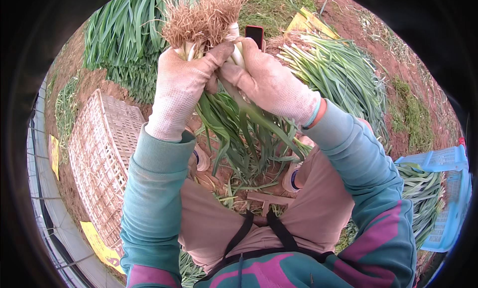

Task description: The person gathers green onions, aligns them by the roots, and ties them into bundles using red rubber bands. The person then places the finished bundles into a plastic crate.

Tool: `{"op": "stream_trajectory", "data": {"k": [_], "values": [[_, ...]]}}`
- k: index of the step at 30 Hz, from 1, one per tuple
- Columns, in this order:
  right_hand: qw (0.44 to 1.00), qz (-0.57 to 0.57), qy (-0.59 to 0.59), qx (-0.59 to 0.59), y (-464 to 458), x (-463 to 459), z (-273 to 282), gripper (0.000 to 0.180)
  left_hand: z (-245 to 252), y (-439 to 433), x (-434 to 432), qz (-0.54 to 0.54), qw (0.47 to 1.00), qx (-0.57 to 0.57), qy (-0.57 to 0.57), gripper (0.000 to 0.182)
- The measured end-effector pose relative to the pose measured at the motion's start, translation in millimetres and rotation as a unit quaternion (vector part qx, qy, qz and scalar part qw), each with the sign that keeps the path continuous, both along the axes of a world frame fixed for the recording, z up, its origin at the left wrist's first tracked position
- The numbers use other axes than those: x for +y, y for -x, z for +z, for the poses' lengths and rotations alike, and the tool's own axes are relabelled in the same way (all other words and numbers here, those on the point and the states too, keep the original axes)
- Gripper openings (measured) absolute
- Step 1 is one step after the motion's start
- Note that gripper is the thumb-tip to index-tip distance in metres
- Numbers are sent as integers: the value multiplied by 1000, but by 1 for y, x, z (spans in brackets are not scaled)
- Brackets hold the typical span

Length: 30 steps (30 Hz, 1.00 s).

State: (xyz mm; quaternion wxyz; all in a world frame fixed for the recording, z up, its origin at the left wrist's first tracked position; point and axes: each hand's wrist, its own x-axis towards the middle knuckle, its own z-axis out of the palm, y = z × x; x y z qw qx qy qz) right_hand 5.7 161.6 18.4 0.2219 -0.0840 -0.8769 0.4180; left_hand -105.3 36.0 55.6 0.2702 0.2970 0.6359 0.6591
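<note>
Root end up, a bunch of leek-like allium plants [188, 51] is gripped in my gloved left hand [179, 83]. Shaggy brown roots stand out above the fist, and green leaves hang down between my knees. My right hand [270, 77], also in a pale knit glove, pinches a thicker white stalk [237, 58] between thumb and fingers, right beside the bunch. Its long leaf slants down to the right under my right wrist. The two thumbs nearly meet. Soil dirties both gloves, and part of the left fingers is hidden behind the stalks.
A tall pile of green leaves [127, 30] stands at upper left, a heap of rooted plants [332, 71] at upper right. An upturned woven plastic basket [101, 138] lies left, a blue crate [444, 228] with plants right. A phone [254, 35] is beyond my hands.
</note>
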Motion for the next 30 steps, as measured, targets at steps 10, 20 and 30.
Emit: {"op": "stream_trajectory", "data": {"k": [10,20,30], "values": [[996,-2,24,84,0,20,1,39,5,17,-2,21,999,18,-36,24],[977,87,195,-12,-5,22,9,42,2,3,8,-9,999,51,-1,31],[961,-261,-61,65,-93,105,65,35,20,45,-17,185,979,76,-45,27]]}}
